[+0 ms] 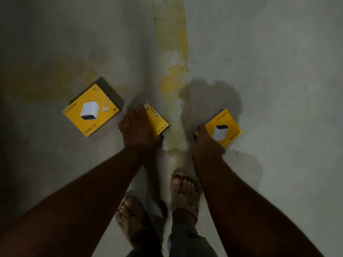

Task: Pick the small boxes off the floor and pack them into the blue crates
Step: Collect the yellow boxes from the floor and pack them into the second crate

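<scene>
Concrete floor (259, 62) filled the head view, grey and stained, with a worn yellow painted stripe (173, 78) running down its middle. Three small yellow boxes lay on it. The left box (92, 109) sat flat and untouched, well to the left of the stripe, its face showing a white charger. The left hand (138, 129) lay over the middle box (157, 120), just left of the stripe, fingers curled round its edges in a grip. The right hand (207, 142) gripped the near corner of the right box (221, 127), right of the stripe, fingers wrapped on its edge. Whether either box had left the floor could not be told. Below, two feet in tan sandals (185, 193) stood near the stripe's lower end.
</scene>
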A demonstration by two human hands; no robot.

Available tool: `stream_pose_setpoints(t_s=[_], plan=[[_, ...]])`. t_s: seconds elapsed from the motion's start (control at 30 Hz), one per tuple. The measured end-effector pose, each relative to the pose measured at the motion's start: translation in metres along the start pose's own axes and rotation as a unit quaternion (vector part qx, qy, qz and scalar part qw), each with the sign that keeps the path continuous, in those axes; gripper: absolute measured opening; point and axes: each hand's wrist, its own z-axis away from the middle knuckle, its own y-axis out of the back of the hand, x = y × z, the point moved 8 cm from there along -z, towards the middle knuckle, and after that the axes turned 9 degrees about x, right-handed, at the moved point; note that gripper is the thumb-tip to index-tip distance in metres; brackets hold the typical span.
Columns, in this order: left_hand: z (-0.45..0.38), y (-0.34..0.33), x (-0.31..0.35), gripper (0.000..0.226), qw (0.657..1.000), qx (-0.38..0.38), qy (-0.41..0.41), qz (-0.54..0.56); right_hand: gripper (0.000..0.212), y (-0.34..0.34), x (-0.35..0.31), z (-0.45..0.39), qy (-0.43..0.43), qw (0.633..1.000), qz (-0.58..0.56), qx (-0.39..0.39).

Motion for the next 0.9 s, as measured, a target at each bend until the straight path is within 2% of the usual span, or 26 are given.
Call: stream_pose_setpoints(t_s=[0.03, 0.1, 0.13, 0.2, 0.3, 0.4, 0.47, 0.57, 0.67, 0.73, 0.8, 0.87, 0.9], plan=[[0.004, -0.001, -0.005, 0.128, 1.000, -0.012, 0.015, 0.016, 0.122, 0.006, 0.003, 0.008, -0.004, 1.000, -0.015, 0.006], [0.019, 0.005, -0.015, 0.128, 0.996, -0.041, 0.055, 0.057, 0.119, 0.020, 0.006, 0.029, 0.045, 0.999, -0.001, -0.010], [0.030, 0.013, -0.020, 0.126, 0.993, -0.053, 0.077, 0.072, 0.115, 0.030, 0.010, 0.044, 0.073, 0.997, 0.000, -0.038], [0.059, 0.035, -0.029, 0.121, 0.983, -0.076, 0.113, 0.122, 0.098, 0.046, 0.018, 0.081, 0.163, 0.977, 0.011, -0.141], [0.106, 0.093, -0.047, 0.116, 0.940, -0.104, 0.183, 0.267, 0.070, 0.095, 0.028, 0.151, 0.222, 0.944, 0.056, -0.239], [0.148, 0.171, -0.072, 0.110, 0.906, -0.120, 0.229, 0.335, 0.071, 0.161, 0.032, 0.223, 0.272, 0.903, 0.146, -0.298], [0.173, 0.237, -0.086, 0.115, 0.895, -0.093, 0.233, 0.368, 0.074, 0.208, 0.027, 0.276, 0.296, 0.872, 0.176, -0.347], [0.228, 0.354, -0.107, 0.120, 0.857, -0.037, 0.275, 0.435, 0.078, 0.289, 0.011, 0.378, 0.355, 0.823, 0.210, -0.391], [0.287, 0.428, -0.112, 0.098, 0.821, 0.023, 0.317, 0.474, 0.093, 0.345, 0.002, 0.451, 0.415, 0.783, 0.218, -0.408], [0.345, 0.479, -0.127, 0.075, 0.769, 0.103, 0.363, 0.517, 0.078, 0.388, 0.000, 0.503, 0.465, 0.748, 0.221, -0.420], [0.395, 0.522, -0.141, 0.049, 0.727, 0.156, 0.381, 0.549, 0.078, 0.422, 0.008, 0.556, 0.525, 0.681, 0.253, -0.444], [0.448, 0.547, -0.159, 0.053, 0.681, 0.201, 0.406, 0.575, 0.089, 0.444, 0.027, 0.599, 0.577, 0.607, 0.277, -0.471], [0.480, 0.553, -0.166, 0.055, 0.643, 0.228, 0.431, 0.591, 0.094, 0.456, 0.040, 0.618, 0.607, 0.568, 0.286, -0.477]])
